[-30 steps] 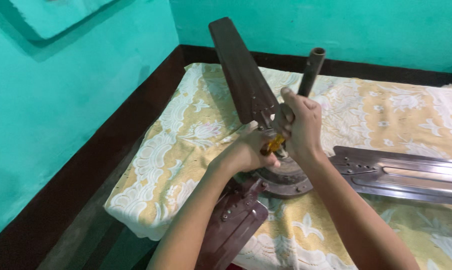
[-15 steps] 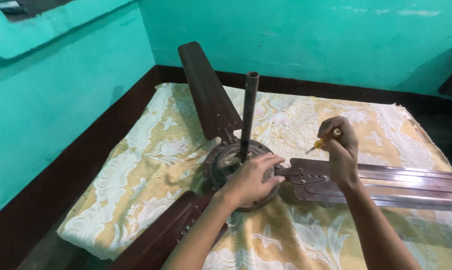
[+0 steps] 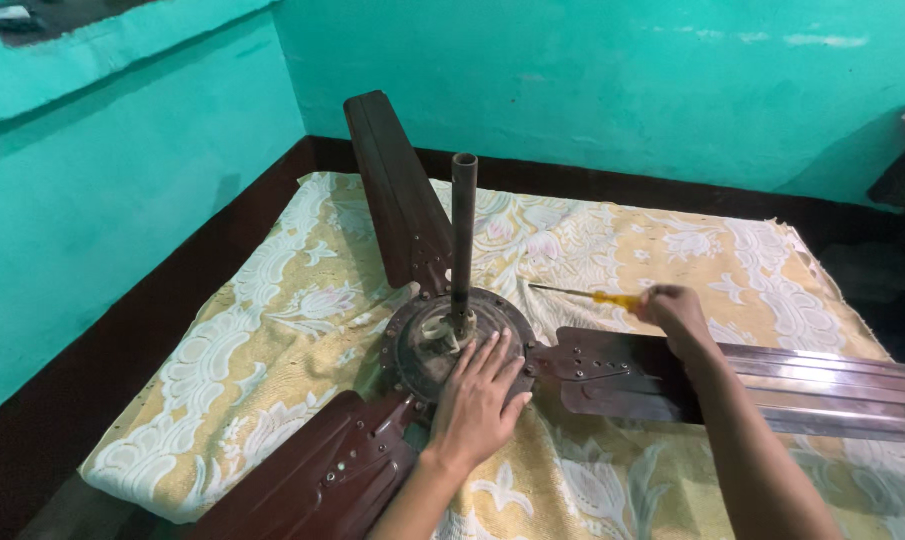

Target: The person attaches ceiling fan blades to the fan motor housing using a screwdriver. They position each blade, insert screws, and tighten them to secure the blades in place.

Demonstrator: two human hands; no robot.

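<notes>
Left hand (image 3: 475,400) flat (grip open) on round metal hub (image 3: 422,350); right hand (image 3: 675,315) seemingly gripping yellow-handled screwdriver (image 3: 584,295).

Premises appear to be a room in a private home, probably a bedroom or spare room. Walls (image 3: 612,80) are plastered and painted turquoise, patchy in places, with a dark brown band along the base. A yellow-and-white floral bedspread (image 3: 272,340) covers a low flat surface set into the corner, likely a bed, though its frame is hidden. A recessed ledge (image 3: 92,50) is cut into the side wall. A dismantled ceiling fan (image 3: 412,340) lies on the cloth rather than on a workbench, consistent with a domestic setting.
</notes>
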